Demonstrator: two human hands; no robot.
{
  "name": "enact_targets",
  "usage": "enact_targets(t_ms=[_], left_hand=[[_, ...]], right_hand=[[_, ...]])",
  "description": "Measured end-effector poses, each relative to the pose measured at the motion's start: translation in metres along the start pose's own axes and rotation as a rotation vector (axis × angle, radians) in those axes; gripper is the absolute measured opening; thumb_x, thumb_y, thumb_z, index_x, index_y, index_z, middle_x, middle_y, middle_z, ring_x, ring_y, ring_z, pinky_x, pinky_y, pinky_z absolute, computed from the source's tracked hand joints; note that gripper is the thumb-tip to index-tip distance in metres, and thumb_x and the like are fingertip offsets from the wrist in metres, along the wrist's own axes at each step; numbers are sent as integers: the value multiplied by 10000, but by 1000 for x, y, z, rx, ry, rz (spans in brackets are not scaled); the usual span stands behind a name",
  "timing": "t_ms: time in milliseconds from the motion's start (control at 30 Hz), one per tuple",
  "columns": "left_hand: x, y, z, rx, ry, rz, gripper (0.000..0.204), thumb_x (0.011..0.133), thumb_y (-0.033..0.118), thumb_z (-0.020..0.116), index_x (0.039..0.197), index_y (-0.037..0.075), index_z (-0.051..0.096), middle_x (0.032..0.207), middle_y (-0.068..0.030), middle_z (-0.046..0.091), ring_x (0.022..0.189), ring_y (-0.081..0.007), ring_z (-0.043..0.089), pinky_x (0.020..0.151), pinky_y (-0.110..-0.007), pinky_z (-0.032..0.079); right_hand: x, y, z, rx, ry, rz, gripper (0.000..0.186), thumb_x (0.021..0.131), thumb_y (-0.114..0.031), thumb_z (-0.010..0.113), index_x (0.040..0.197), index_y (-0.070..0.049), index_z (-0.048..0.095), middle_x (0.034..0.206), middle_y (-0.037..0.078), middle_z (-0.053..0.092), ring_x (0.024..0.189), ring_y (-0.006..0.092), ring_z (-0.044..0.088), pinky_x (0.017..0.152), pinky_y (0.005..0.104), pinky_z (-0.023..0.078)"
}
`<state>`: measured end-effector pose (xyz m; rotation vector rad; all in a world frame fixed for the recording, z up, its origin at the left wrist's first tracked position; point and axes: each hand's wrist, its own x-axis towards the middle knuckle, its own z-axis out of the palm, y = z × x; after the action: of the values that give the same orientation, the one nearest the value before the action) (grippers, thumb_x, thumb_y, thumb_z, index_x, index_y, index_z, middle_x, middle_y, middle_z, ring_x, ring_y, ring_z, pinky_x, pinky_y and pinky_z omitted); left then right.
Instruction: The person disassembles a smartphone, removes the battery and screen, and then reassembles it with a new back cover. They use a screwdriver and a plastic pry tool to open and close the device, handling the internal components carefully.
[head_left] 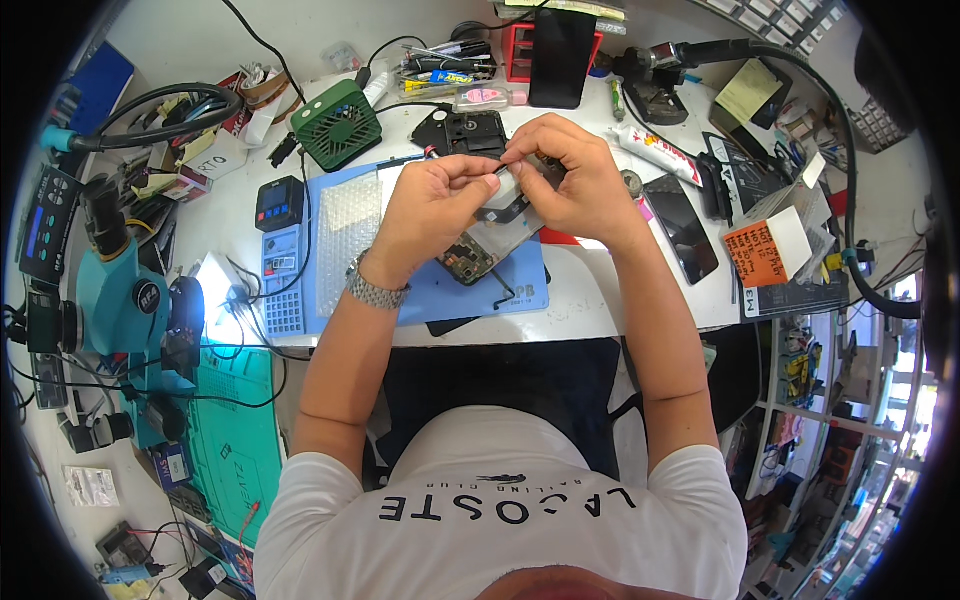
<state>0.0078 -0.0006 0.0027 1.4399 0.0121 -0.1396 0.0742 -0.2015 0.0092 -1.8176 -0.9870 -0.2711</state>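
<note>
1. Closely together, at the far end of the opened phone (pixel 468 262), sit the fingertips of the left hand (pixel 440 200) and right hand (pixel 575 180); each thumb and forefinger looks pressed together, but whatever lies between them is too small to tell.
2. From those fingertips the phone lies below and toward the person, its long axis slanting from near-left to far-right; its exposed board shows at the near end, closer to the left hand.
3. A dark curved strip (pixel 507 212) crosses the phone below the fingers. The hands themselves cover much of the far part.
4. Just beyond the fingertips lies a dark phone part (pixel 475 130), leaving little free space on that side.
5. Beneath is a blue mat (pixel 529 272), with bubble wrap (pixel 347 230) left of the left hand.
6. Right of the right hand lie a black phone (pixel 681 230) and a white tube (pixel 658 154); a green fan (pixel 337 125) stands farther off, to the left.
</note>
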Motion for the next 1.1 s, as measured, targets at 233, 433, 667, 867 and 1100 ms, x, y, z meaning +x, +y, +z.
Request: enact_targets(t_ms=[233,433,667,867,1100], left_hand=[[0,4,-5,113,51,17,250,953,124,768,1102,-73,728,906,-64,769,754,-34,669,636,-181,514],[-2,4,2,155,109,76,199,974,148,751,1054,-34,747,787,8,725,615,15,562,502,-169,379],[-3,3,2,154,117,89,194,963,133,755,1030,-49,749,816,-20,738,670,-4,602,557,-177,440],[-3,1,2,183,128,124,221,941,131,785,1014,-74,750,883,-69,770,755,-39,673,650,-182,532],[-2,3,1,151,116,121,242,942,144,800,1027,-77,750,901,-97,779,786,-61,704,681,-193,557]], right_hand=[[-1,-1,4,52,11,37,218,840,28,696,1055,-9,713,959,86,682,816,145,648,693,291,522],[2,-5,7,369,78,280,318,914,14,682,1229,18,641,1085,101,728,983,135,697,850,289,568],[0,1,10,322,36,321,215,934,18,683,1149,21,675,1043,82,735,960,114,693,838,265,554],[-2,3,13,396,61,318,191,925,29,681,1116,29,681,1034,81,739,956,116,696,840,266,561],[0,-2,10,442,53,284,210,935,47,664,1144,35,666,1058,86,733,982,121,703,860,269,561]])
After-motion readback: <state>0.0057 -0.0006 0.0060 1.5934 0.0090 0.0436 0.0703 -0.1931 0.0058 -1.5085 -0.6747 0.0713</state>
